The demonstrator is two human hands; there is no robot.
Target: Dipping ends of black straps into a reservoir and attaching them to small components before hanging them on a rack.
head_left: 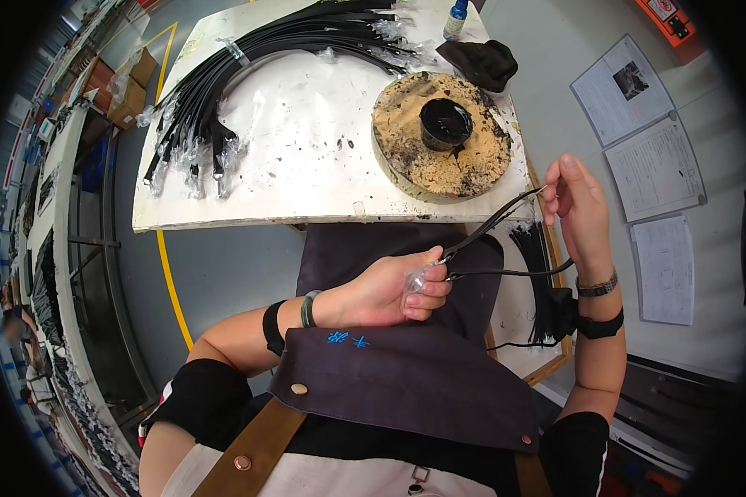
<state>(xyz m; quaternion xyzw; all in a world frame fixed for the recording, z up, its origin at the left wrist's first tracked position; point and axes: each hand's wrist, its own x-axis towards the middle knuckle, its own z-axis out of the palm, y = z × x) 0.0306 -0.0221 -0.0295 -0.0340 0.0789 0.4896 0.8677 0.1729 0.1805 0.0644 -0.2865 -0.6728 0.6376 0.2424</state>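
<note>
- A white counter [307,157], speckled with black marks, stands over a grey floor with a yellow line; papers in clear sleeves [655,166] hang on the grey wall to the right.
- On the counter's far left lies a bundle of black straps [249,58], their ends wrapped in clear plastic.
- On its right side sits a round, stained disc [442,137] with a small black pot [445,123] on top.
- Behind the disc lie a dark cloth [479,62] and a small bottle [456,18].
- The left hand [394,290] is below the counter's near edge, over a dark apron [406,373], its grip closed on the plastic-wrapped metal end of a thin black strap [489,240].
- The right hand [578,203] is raised near the counter's right corner, fingertips pinched shut on the strap's other end.
- The strap runs between the 2 hands in 2 strands, 1 rising to the fingertips, 1 curving lower toward the wrist.
- More black straps [535,273] lie on a lower surface just beneath the right forearm.
- Each wrist wears a band.
</note>
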